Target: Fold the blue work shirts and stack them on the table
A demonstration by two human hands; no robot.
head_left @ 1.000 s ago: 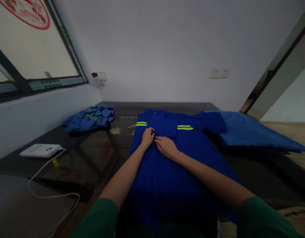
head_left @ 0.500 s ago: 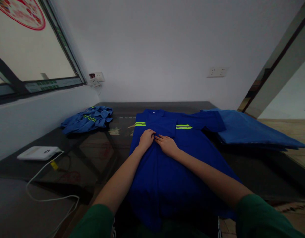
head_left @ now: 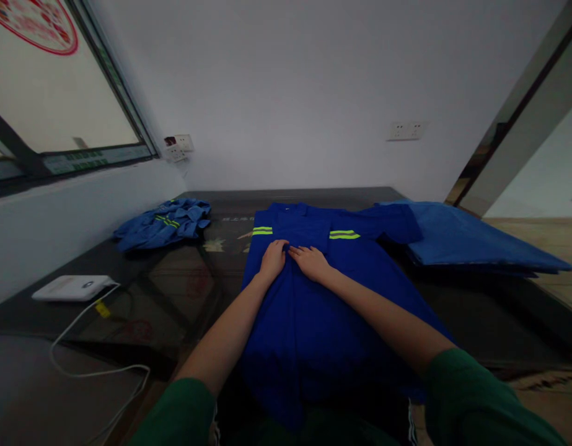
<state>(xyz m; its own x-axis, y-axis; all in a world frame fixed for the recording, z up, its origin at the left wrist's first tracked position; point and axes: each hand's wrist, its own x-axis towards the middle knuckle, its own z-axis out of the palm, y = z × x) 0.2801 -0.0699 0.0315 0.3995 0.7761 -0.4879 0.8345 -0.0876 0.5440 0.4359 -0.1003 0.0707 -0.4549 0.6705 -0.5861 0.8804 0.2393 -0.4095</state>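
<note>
1. work shirt [head_left: 332,334]: blue, short-sleeved, laid out at the centre of the worktop [head_left: 202,279], collar toward the wall. one layer, apparently a folded-in sleeve [head_left: 299,232], lies across the chest; the other sleeve [head_left: 401,222] extends right, over the stacked blue cloth [head_left: 476,238].
2. left hand [head_left: 272,259]: fingers curled at the lower edge of the folded layer; whether they pinch fabric cannot be determined.
3. right hand [head_left: 312,262]: fingers extended, resting on the shirt just beside the left fingertips.
4. surroundings: a crumpled blue garment [head_left: 165,226] sits at far left; a white device [head_left: 72,287] lies nearer the person.
5. caution: uneven tension between the hands could skew or wrinkle the folded layer. the lower portion, which appears to overhang the near edge, could drag the shirt by its weight.
6. change from one second ago: the right fingertips have moved up slightly, nearly level with the left; the shirt's layout is unchanged.
</note>
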